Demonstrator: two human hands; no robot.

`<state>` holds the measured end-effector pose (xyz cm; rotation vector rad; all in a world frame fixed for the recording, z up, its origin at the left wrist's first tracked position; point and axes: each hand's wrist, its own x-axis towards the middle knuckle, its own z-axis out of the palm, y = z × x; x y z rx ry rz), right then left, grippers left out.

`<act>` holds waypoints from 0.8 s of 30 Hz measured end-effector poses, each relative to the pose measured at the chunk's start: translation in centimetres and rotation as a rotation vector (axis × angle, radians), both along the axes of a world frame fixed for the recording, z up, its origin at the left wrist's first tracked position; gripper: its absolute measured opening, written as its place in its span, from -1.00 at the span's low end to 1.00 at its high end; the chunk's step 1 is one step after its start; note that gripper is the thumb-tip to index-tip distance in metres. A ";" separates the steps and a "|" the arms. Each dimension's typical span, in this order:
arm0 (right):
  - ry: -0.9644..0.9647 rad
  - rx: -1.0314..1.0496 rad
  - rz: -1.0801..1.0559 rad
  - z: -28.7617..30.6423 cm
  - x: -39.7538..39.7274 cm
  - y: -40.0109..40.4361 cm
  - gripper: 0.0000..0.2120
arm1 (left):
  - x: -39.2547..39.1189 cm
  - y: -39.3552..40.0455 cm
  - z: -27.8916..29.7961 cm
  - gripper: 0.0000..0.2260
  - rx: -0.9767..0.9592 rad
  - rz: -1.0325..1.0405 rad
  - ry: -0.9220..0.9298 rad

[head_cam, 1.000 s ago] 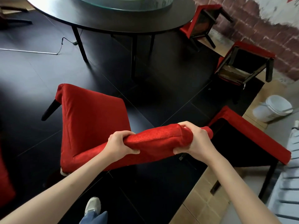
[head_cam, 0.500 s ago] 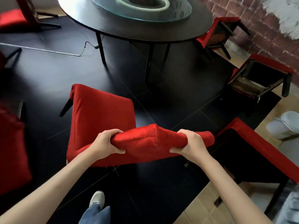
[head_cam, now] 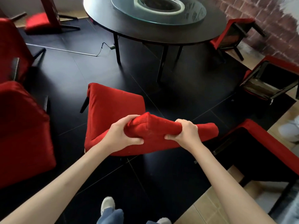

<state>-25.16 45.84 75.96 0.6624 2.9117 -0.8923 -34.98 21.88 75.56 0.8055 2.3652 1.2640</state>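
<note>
On the dark floor (head_cam: 64,75), short of the round black table (head_cam: 145,33), a red upholstered chair (head_cam: 113,107) is stood and is gripped along its backrest top by the left hand (head_cam: 120,135) and right hand (head_cam: 186,135), the fingers (head_cam: 184,122) clamped on the red fabric.

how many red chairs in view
7: held chair; near left chair; back left chair; tipped chair, top left; table-side chair; overturned chair, right; near right chair. Some may be hidden.
</note>
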 end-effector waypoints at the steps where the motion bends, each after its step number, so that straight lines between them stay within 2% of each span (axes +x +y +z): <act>1: 0.016 -0.040 0.009 0.3 0.0 -0.6 -0.58 | -0.2 -0.6 0.5 -0.37 0.022 0.003 0.027; 4: 0.037 -0.138 0.073 0.9 -0.2 -2.0 -0.49 | -1.3 -2.7 1.4 -0.54 0.014 0.010 0.077; 8: 0.058 -0.172 0.088 1.3 -1.4 -4.0 -0.46 | -2.2 -5.2 1.6 -0.55 0.000 -0.025 0.087; 13: 0.025 -0.163 0.162 1.6 -2.6 -5.7 -0.28 | -3.0 -8.0 1.5 -0.62 0.032 0.001 0.064; 15: -0.035 -0.057 0.207 1.8 -2.7 -5.3 -0.24 | -3.0 -8.7 1.3 -0.62 0.041 0.023 0.070; 17: -0.093 0.042 0.185 1.8 -2.6 -4.6 -0.28 | -2.8 -9.2 1.2 -0.62 0.059 0.053 0.067; 20: -0.051 -0.013 0.129 1.5 -2.6 -4.4 -0.38 | -2.8 -10.0 0.7 -0.63 0.070 0.108 0.056; 24: -0.001 -0.019 0.184 1.5 -3.3 -5.2 -0.46 | -2.6 -10.9 0.3 -0.64 0.087 0.187 0.029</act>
